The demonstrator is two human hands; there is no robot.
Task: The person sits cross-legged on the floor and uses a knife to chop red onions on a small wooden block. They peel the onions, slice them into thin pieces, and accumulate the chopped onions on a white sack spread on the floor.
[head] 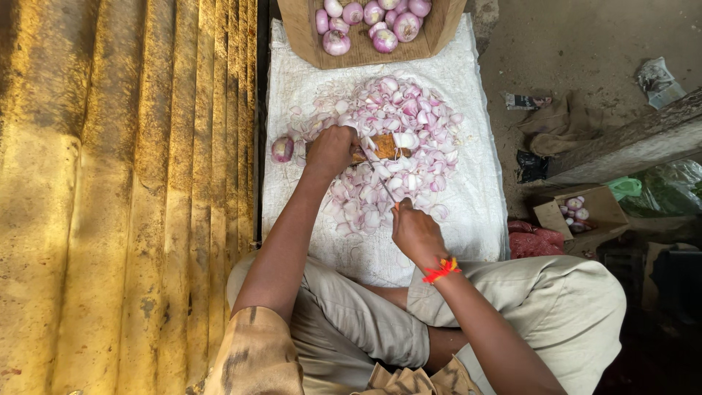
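Onion pieces lie heaped at frame centre on a white sack. The left hand presses closed on a wooden block; the right hand grips a knife. Best keep fingertips curled back from the blade. Box of peeled onions sits at top.

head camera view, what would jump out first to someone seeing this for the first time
The pile of chopped pink-and-white onion pieces on the white woven sack at centre draws the eye first. The left hand presses on a wooden block in the pile while the right hand, with an orange wrist thread, holds a knife. A cardboard box of peeled onions sits at the top edge.
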